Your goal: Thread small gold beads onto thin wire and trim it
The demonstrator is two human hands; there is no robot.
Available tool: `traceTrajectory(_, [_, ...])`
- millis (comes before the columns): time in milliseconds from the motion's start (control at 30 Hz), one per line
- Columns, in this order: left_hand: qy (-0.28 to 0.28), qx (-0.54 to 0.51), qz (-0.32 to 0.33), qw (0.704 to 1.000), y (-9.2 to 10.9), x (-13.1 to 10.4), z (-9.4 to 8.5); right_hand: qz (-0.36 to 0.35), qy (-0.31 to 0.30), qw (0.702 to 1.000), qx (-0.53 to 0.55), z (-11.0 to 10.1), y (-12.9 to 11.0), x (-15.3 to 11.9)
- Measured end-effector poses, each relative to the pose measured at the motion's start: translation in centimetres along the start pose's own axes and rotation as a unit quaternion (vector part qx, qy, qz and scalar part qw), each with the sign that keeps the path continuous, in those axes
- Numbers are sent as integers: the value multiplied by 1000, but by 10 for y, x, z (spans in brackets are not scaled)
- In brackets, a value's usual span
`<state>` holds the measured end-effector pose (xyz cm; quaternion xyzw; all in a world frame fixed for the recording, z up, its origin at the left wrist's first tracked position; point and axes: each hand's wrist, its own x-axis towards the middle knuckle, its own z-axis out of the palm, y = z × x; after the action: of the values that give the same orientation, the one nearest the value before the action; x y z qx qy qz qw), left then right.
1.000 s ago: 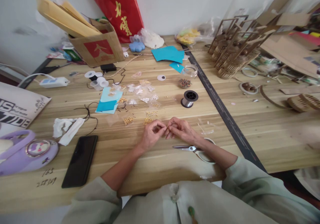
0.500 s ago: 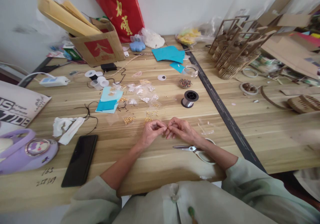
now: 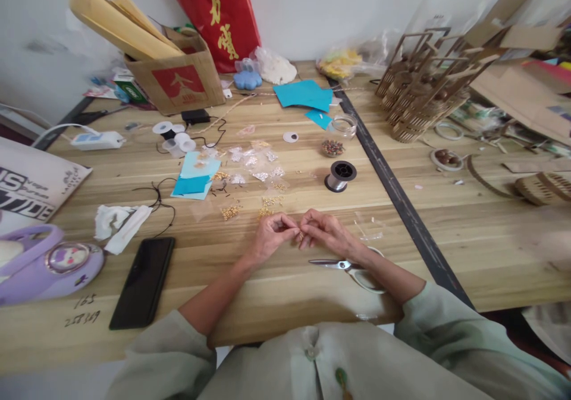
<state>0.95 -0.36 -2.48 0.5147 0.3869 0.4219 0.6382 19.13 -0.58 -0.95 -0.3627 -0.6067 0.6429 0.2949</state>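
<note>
My left hand and my right hand meet fingertip to fingertip just above the wooden table. Both are closed in a pinch. A small string of gold beads shows at the right fingers; its exact form is too small to make out. What the left fingertips pinch is hidden. Beyond the left hand lie loose gold beads and a small gold heap. Scissors with white handles rest partly under my right forearm. A spool of clear thread stands farther back.
At left are a black phone, a lilac case and a power strip. A cardboard box stands at the back. A glass jar, bead pile and small bamboo baskets are behind and right.
The hands keep their pinch at nearly the same place, with only slight finger movement. The view has shifted a little; nothing on the table has visibly moved.
</note>
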Motion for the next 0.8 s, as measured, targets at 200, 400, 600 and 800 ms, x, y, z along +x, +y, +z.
traceTrajectory(200, [9, -25, -10, 1000, 1, 1, 0, -10, -8, 1000, -4, -2, 5, 1])
traceTrajectory(400, [47, -8, -35, 998, -1, 2, -4, -7, 21, 1000, -15, -7, 2, 1])
traceTrajectory(600, [57, 29, -31, 997, -3, 3, -7, -3, 57, 998, -27, -8, 1, 2])
traceTrajectory(800, [61, 51, -24, 997, 0, 0, -5, -6, 65, 997, -38, -8, 4, 2])
